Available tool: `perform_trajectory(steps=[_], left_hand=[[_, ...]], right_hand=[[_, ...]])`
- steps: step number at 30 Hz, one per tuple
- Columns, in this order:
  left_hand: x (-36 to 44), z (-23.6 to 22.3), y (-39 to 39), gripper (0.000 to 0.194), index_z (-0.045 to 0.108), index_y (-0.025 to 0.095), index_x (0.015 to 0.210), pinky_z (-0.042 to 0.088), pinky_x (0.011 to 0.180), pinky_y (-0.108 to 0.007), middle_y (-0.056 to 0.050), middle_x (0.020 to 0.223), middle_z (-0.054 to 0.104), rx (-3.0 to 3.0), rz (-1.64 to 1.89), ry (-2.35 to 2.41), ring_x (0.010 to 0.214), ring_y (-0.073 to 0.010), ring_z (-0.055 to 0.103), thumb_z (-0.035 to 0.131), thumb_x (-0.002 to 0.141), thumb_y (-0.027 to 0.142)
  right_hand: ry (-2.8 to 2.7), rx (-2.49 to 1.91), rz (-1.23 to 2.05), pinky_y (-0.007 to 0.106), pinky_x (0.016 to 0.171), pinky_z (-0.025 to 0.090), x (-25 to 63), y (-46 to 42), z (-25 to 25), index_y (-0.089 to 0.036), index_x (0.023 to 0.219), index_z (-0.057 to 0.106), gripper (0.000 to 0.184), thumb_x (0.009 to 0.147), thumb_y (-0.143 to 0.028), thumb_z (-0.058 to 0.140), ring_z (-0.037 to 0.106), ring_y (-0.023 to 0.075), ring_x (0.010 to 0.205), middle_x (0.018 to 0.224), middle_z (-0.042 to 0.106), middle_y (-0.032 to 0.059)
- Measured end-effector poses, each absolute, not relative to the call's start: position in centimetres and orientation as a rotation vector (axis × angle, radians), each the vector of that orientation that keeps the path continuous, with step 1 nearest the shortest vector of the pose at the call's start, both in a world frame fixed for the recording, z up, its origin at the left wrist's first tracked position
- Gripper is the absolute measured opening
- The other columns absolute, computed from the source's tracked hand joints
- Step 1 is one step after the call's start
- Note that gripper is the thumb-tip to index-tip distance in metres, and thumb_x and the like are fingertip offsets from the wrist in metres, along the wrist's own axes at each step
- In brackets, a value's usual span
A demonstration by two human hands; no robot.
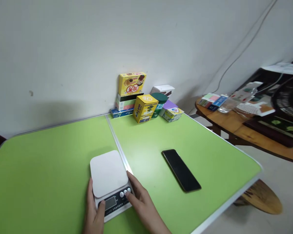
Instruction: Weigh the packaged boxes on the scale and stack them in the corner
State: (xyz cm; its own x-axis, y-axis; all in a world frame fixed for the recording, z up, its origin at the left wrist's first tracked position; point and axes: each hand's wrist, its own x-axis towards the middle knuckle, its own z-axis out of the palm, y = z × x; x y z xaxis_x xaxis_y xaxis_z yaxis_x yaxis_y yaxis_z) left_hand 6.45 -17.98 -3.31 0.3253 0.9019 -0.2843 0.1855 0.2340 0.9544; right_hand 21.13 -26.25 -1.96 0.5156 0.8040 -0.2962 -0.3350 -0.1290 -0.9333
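With the left hand (94, 213) gripping the kitchen scale (110, 182) and the right hand (139, 201), fingers loosely extended, fingering its buttons, a hard press could have skidded it.

— What sort of place was it?

— A plain room in a home, by the look of it, used as a makeshift work corner. A green folding table (51, 156) stood against a bare white wall (63, 48), with small retail boxes (141, 97) stacked at its far edge.

— Anything else that pointed to a home?

— A round wooden table (246, 130) beside it was cluttered with cartons and papers, a fan (289, 100) sat at the right edge, and a loose cable (244, 48) ran up the wall.
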Motion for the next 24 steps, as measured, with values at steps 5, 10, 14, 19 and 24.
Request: perform_trajectory(steps=[5, 10, 14, 19, 24], left_hand=[[8.0, 1.1, -16.9, 0.068, 0.011, 0.036, 0.15, 0.029, 0.111, -0.057, 0.0, 0.161, 0.0, 1.629, 0.655, 1.275, 0.146, -0.0348, 0.009, 0.045, 0.091, 0.041], [13.0, 4.9, -14.9, 0.061, 0.027, 0.041, 0.145, 0.014, 0.116, -0.057, 0.003, 0.159, 0.017, 2.099, 0.682, 1.012, 0.147, -0.0284, 0.011, 0.048, 0.09, 0.026], [21.4, 6.6, -12.0, 0.07, 0.025, 0.032, 0.148, 0.011, 0.118, -0.052, -0.002, 0.159, 0.022, 2.215, 0.505, 0.807, 0.147, -0.027, 0.014, 0.052, 0.085, 0.019], [34.4, 4.6, -6.2, 0.087, 0.014, 0.026, 0.151, 0.012, 0.118, -0.052, -0.004, 0.16, 0.015, 1.9, 0.489, 0.607, 0.145, -0.0297, 0.015, 0.052, 0.077, 0.002], [42.5, 2.2, -3.4, 0.085, -0.002, 0.017, 0.151, 0.006, 0.115, -0.049, -0.006, 0.161, 0.006, 1.788, 0.598, 0.486, 0.144, -0.0328, 0.001, 0.047, 0.083, 0.002]], right_hand=[[-0.488, -1.429, 1.153, 0.047, 0.116, 0.025, 25.2, -28.4, 0.3, -0.03, 0.14, 0.043, 0.062, 0.082, -0.034, 0.065, 0.035, 0.0244, 0.14, 0.153, 0.037, 0.0059], [-0.641, -1.448, 1.116, 0.05, 0.113, 0.03, 35.0, -28.9, 2.4, -0.03, 0.131, 0.051, 0.052, 0.081, -0.029, 0.064, 0.046, 0.0246, 0.132, 0.143, 0.05, 0.0085], [-0.676, -1.569, 0.821, 0.052, 0.111, 0.033, 44.6, -24.7, 1.9, -0.027, 0.126, 0.054, 0.054, 0.073, -0.021, 0.064, 0.049, 0.0263, 0.13, 0.137, 0.056, 0.009], [-0.705, -1.624, 0.449, 0.045, 0.11, 0.039, 53.9, -16.9, -0.1, -0.023, 0.127, 0.05, 0.062, 0.067, -0.006, 0.058, 0.049, 0.0253, 0.129, 0.137, 0.055, 0.0054], [-0.864, -1.651, 0.315, 0.032, 0.106, 0.042, 56.7, -12.8, -0.4, -0.021, 0.123, 0.047, 0.05, 0.077, -0.003, 0.05, 0.053, 0.0181, 0.124, 0.131, 0.06, 0.0022]])
